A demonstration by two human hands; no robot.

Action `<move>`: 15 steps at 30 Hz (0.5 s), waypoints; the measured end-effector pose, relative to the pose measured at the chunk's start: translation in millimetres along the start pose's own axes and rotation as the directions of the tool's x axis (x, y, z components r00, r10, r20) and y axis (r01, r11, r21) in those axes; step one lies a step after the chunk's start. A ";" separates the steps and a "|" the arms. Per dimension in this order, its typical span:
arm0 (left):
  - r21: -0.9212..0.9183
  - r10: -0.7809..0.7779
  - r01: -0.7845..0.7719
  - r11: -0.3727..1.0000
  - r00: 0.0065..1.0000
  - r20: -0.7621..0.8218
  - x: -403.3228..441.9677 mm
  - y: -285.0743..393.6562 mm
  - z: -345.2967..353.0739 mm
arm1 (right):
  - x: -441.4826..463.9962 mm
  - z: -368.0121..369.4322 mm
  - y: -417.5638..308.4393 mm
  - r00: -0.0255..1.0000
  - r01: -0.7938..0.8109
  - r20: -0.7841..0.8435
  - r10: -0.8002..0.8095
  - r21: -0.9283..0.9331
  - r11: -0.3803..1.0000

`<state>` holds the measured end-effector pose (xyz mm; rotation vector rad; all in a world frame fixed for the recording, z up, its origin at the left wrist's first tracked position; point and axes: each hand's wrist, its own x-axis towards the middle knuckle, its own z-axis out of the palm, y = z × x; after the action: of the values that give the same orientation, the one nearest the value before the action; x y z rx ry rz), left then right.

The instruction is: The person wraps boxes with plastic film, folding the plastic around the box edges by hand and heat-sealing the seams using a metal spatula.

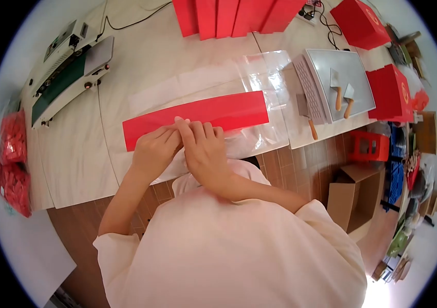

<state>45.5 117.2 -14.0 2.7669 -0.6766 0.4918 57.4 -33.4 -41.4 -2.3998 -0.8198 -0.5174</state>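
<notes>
A long red folded piece [228, 110] lies across the table in front of me, slightly tilted, with its right end higher. Both hands rest at its near edge, close together left of its middle. My left hand [158, 147] has its fingers bent and pressed together at the edge; what they hold, if anything, is hidden. Touching it, my right hand [205, 154] lies with fingers extended over the red surface. Clear plastic film [275, 82] is spread under and beyond the red piece.
A sealing machine [69, 72] stands at the left. Red boxes [228, 18] are at the far edge. On the right, a metal-topped device [352, 66] carries scrapers [338, 97]. An open carton [354, 200] and a red stool [370, 146] are on the floor.
</notes>
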 end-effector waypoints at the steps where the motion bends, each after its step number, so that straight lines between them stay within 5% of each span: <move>1: -0.008 0.008 -0.008 1.000 1.000 0.006 0.9 -1.6 -0.2 | -2.6 -0.6 1.7 0.999 -0.044 0.005 0.044 0.028 0.999; 15: -0.049 0.024 -0.025 0.999 1.000 -0.019 2.1 -4.4 0.3 | -51.2 -62.4 60.9 0.950 -0.266 0.173 0.259 0.015 0.964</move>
<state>49.4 120.0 -14.2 2.7086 -0.7092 0.4980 48.1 -134.1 -41.6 -2.4917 -0.5588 -0.1924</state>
